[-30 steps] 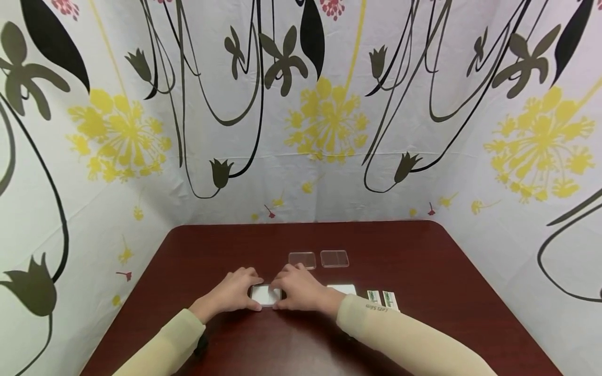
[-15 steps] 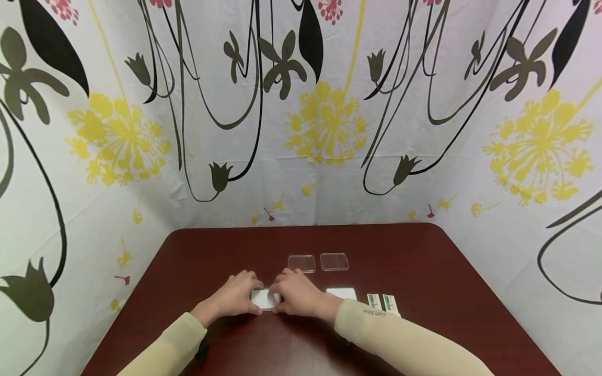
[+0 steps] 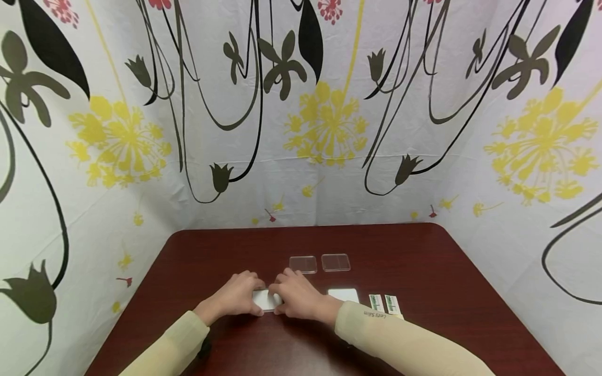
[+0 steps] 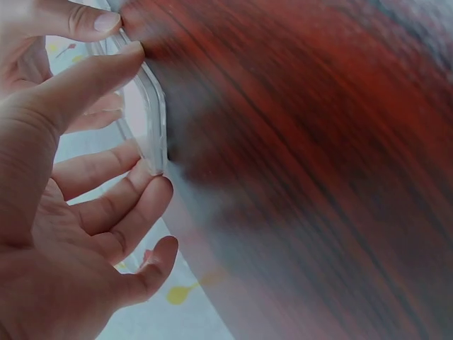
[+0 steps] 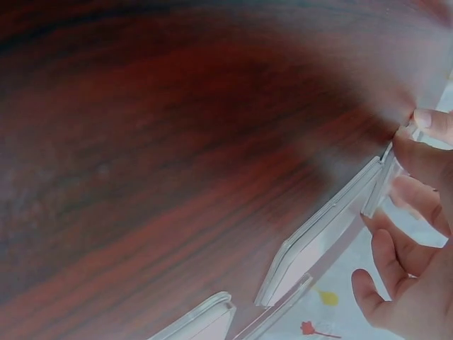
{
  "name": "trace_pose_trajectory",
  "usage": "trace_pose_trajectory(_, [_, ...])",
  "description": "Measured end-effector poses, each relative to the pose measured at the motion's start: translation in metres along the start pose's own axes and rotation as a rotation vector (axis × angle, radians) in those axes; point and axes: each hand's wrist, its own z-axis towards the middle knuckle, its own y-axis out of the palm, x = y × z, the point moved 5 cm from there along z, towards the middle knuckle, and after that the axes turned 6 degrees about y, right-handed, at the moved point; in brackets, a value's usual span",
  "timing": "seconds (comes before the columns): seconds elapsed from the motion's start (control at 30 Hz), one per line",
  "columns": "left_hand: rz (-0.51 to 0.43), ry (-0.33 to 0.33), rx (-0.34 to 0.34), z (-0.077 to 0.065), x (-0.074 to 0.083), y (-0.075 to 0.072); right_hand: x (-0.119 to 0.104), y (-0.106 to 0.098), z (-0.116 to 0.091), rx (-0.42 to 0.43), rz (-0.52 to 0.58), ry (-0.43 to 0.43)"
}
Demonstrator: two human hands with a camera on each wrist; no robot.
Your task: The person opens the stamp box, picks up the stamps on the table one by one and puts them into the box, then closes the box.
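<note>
Next to nothing has moved since a second ago: the head view tips slightly, so the table [image 3: 404, 261] edge sits a little lower in frame, while both hands keep their places. Left hand [image 3: 239, 295] at the 9 o'clock side of a clear plastic case [image 3: 266, 301] with white inside; right hand [image 3: 299, 295] at its 3 o'clock side. Each pinches the case between a thumb at the near edge and fingers at the far edge, gap narrow, about the case's depth. Case is low over the table, left of centre; whether it touches the surface, cannot tell.

From the case: one flat clear plastic piece [image 3: 303, 265] between 1 and 2 o'clock, its far half in plain sight just beyond the right hand; a matching clear piece [image 3: 336, 262] at 2. White rectangular item [image 3: 344, 294] at 3, partly behind the right forearm. Farther out, same heading, two small white cards with green print [image 3: 376, 302], side by side, near the pale yellow right sleeve [image 3: 404, 337].
</note>
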Motion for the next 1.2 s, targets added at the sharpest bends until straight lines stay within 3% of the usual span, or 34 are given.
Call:
trace_pose_trajectory(0.33, [-0.038, 0.000, -0.005, -0.0012, -0.0019, 0.0028, -0.0025, -0.0027, 0.0001, 0.011, -0.009, -0.005])
trace_pose_trajectory(0.9, [0.075, 0.043, 0.002, -0.0030, 0.0056, 0.0041, -0.0049, -0.0049, 0.0016, 0.026, 0.013, 0.010])
trace_pose_trajectory(1.2, [0.007, 0.003, -0.025, -0.0006, 0.0050, 0.0021, -0.0068, -0.0047, 0.0010, 0.041, -0.026, -0.006])
